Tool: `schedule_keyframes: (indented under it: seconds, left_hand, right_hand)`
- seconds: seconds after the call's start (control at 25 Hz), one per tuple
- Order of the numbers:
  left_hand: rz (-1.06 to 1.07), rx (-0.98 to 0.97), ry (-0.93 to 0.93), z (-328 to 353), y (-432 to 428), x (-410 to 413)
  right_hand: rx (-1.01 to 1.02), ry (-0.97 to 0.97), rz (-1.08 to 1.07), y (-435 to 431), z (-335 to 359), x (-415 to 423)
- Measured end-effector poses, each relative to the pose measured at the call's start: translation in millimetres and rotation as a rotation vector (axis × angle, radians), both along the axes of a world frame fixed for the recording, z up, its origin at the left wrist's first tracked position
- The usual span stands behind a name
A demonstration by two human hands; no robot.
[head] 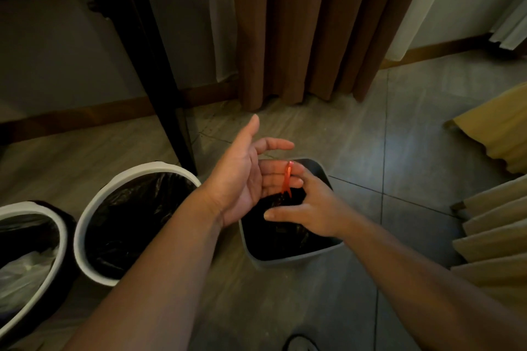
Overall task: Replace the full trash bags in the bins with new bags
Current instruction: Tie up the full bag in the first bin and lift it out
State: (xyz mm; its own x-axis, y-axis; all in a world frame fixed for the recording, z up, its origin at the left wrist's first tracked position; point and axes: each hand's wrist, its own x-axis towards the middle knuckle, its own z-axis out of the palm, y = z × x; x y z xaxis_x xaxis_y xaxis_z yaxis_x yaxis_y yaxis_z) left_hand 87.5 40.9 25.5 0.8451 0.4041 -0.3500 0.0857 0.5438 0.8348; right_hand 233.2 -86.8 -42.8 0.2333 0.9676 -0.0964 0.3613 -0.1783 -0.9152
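A small grey square bin (pixel 296 259) stands on the floor at centre, holding a black trash bag (pixel 279 231) gathered at the top. A red drawstring (pixel 287 179) rises from the gathered neck. My right hand (pixel 310 208) pinches the bag's neck and the drawstring just above the bin. My left hand (pixel 242 177) hovers beside it, palm turned up, fingers spread, holding nothing. Two round white bins lined with black bags stand to the left: one (pixel 119 225) next to my left forearm, the other (pixel 31 262) at the frame's left edge with pale plastic inside.
A dark table leg (pixel 159 77) stands behind the round bins. Brown curtains (pixel 313 25) hang at the back. Yellowish fabric folds (pixel 496 225) lie along the right edge. Grey tiled floor (pixel 399 128) stretches between the square bin and the curtains.
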Motion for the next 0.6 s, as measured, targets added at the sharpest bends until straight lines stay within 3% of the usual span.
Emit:
schedule_keyframes:
  seconds: [0.08,0.2,0.36,0.6]
  left_hand:
    - [-0.006,0.007,0.004,0.6,0.0,-1.7]
    - [0.030,0.021,-0.013,3.4,-0.3,-4.6]
    - [0.067,0.078,-0.062,15.9,1.4,-6.7]
    - [0.098,0.161,-0.155,36.8,0.5,-9.0]
  right_hand:
    - [0.048,0.104,-0.033,10.2,-11.1,-5.3]
    - [0.081,0.053,-0.065,16.4,-25.7,-11.3]
    - [-0.022,-0.025,-0.167,14.3,-44.7,-17.4]
    - [-0.070,-0.008,-0.196,9.5,-59.3,-13.4]
